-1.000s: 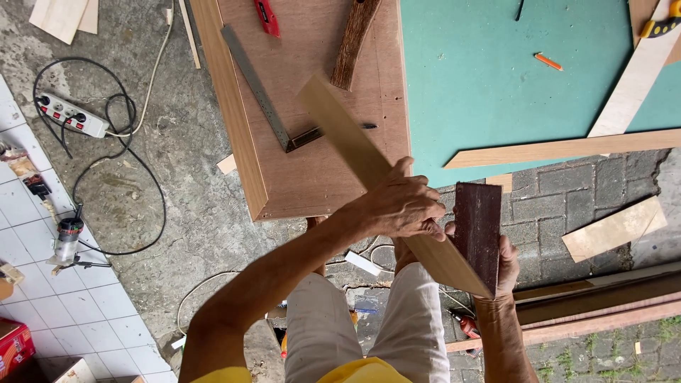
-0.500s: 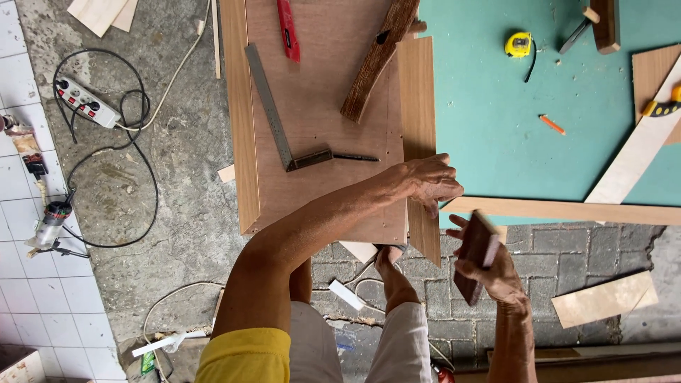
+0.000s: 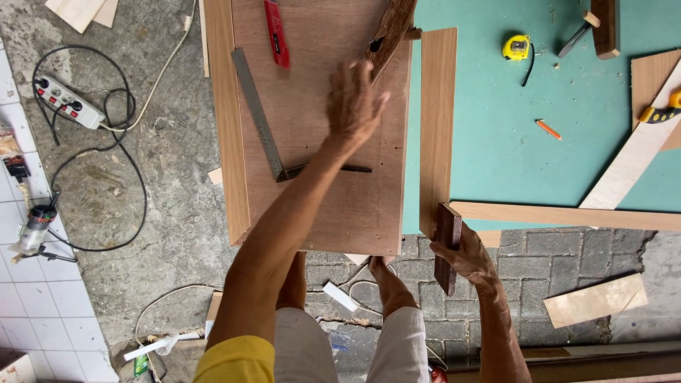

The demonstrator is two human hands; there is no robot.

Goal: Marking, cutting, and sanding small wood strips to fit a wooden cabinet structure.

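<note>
A flat plywood panel [image 3: 319, 128], reddish-brown with a smooth face and a lighter raised strip down its left edge, is laid across a teal board [image 3: 511, 163], overhanging the board's near edge above grey brick paving [image 3: 567, 262]. The left hand [image 3: 355, 103] is held over the panel's far right corner, fingers spread apart and nothing gripped; whether the palm is actually touching the wood can't be told. Just past the fingertips, a rough dark timber offcut [image 3: 390, 28] is seen lying tilted across the panel's far edge.

A steel try square [image 3: 266, 124] with a dark stock is laid flat near the panel's middle, and a red utility knife [image 3: 277, 32] is parked by the far edge.

The right hand [image 3: 468, 259] is clamped on a small dark wooden block [image 3: 447, 245], rectangular and smooth, held upright at the teal board's near edge. The block is pressed against the near end of a long pale veneer strip [image 3: 438, 120] lying just beside the panel's right edge.

Further out on the teal board, 1 yellow tape measure [image 3: 516, 47] and 1 orange pencil [image 3: 547, 129] are spotted. A white power strip [image 3: 67, 103] with black cable is left on the concrete.
</note>
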